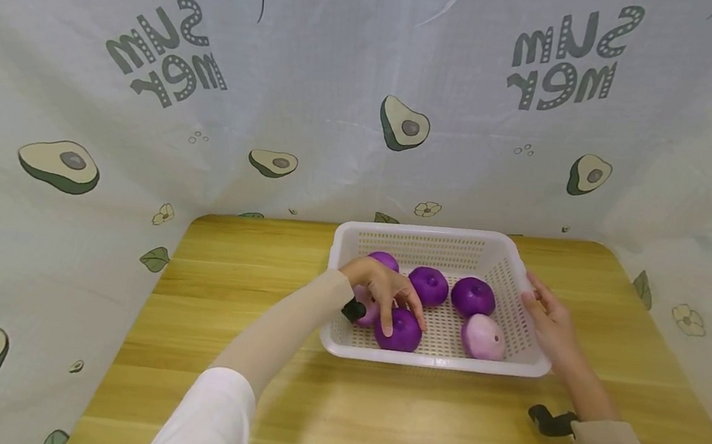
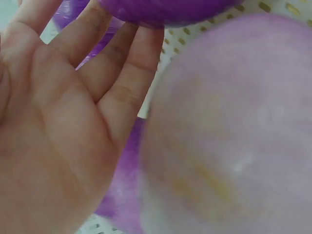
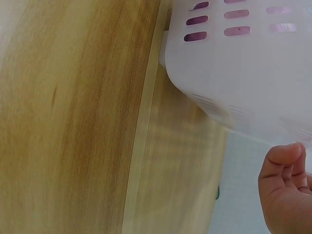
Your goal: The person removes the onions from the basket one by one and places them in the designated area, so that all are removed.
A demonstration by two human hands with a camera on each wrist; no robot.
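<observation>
A white plastic basket [image 1: 432, 361] with slotted walls holds several round, onion-like balls, some dark purple and some pale pink. Over its left half, my left hand [image 1: 387, 290] reaches down with its fingers around a dark purple ball [image 1: 400, 333] near the front wall. In the left wrist view, the fingertips meet the underside of a purple ball [image 2: 170, 10], and a large pale pink ball [image 2: 229, 122] sits beside the hand. At the right side, my right hand [image 1: 549, 319] pinches the basket's rim between thumb and fingers; the right wrist view shows the basket's outer wall [image 3: 229, 68].
Within the basket, two dark purple balls [image 1: 473, 297] lie toward the back and a pale pink ball [image 1: 484, 337] at the front right. The basket stands on a wood-grain table [image 1: 409, 431]. A curtain [image 1: 350, 64] printed with avocados hangs behind and at both sides.
</observation>
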